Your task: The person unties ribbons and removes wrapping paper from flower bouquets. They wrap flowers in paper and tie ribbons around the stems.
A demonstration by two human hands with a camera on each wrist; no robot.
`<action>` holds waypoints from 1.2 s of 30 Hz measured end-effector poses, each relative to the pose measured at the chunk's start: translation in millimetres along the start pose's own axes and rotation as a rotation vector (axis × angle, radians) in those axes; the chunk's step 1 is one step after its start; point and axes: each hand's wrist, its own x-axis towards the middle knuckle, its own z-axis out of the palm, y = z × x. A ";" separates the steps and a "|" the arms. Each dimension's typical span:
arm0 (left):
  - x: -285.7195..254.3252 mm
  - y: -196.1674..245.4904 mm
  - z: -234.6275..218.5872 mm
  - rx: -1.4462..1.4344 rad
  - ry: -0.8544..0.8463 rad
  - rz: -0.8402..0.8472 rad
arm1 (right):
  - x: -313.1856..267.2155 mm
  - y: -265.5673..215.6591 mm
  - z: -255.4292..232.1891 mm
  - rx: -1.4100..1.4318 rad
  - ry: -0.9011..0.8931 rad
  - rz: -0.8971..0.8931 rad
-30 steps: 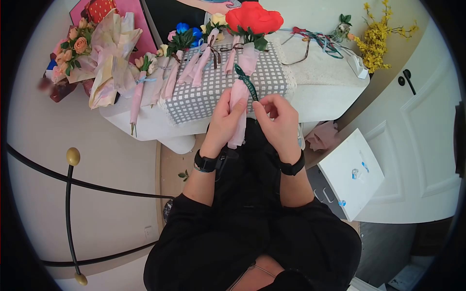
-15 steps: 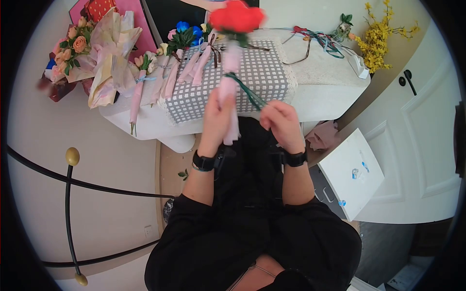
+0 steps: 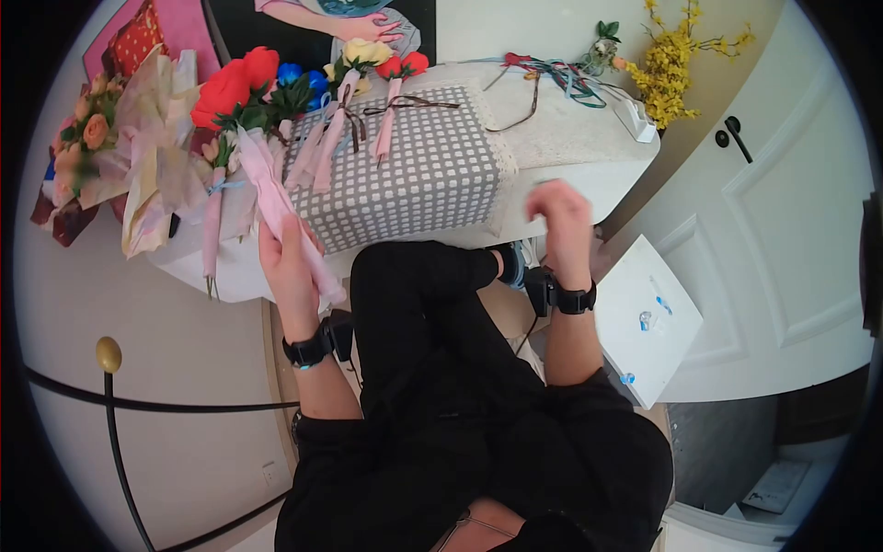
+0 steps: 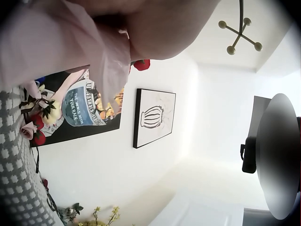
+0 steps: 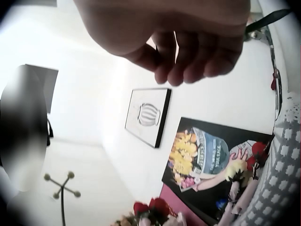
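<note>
My left hand (image 3: 292,267) grips the lower part of a pink-wrapped bouquet (image 3: 267,189), which slants up and left with large red flowers (image 3: 223,87) at its top. Its pale pink paper (image 4: 51,42) fills the corner of the left wrist view beside the palm. Raised over the right front of the table, my right hand (image 3: 563,225) has its fingers curled in. From it a dark green ribbon (image 5: 269,20) trails in the right wrist view; the part inside the hand is hidden.
Several small pink-wrapped bouquets (image 3: 317,152) lie on the checked cloth (image 3: 414,193). To the left stands a large paper-wrapped bouquet (image 3: 152,184). Loose ribbons (image 3: 561,78) and yellow flowers (image 3: 671,83) are at the back right. A white cabinet (image 3: 648,322) stands near the door.
My left hand has carried the red-flowered bouquet left, away from my right hand. The green ribbon has come off its wrap. My right hand has moved right, and the head view has shifted.
</note>
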 end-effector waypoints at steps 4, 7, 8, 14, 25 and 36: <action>-3.5 -3.0 0.9 0.054 -0.060 -0.023 | 33.5 -31.1 32.3 -0.270 -0.922 0.185; -2.4 -5.8 -1.2 -0.005 -0.034 -0.087 | 93.6 -28.7 42.0 -0.081 -1.398 0.271; -0.7 -6.6 -1.9 -0.002 -0.035 -0.079 | 127.6 -19.7 36.9 -0.129 -1.142 0.069; 0.2 -5.6 -10.4 -0.002 0.024 -0.115 | 285.4 104.1 -39.7 0.339 0.452 0.216; -4.5 -10.3 -4.4 0.038 -0.005 -0.197 | 275.3 128.7 -30.2 -0.972 -0.105 0.499; -9.3 -11.5 0.4 0.044 -0.049 -0.208 | 232.4 100.5 -57.0 -1.316 -0.572 0.123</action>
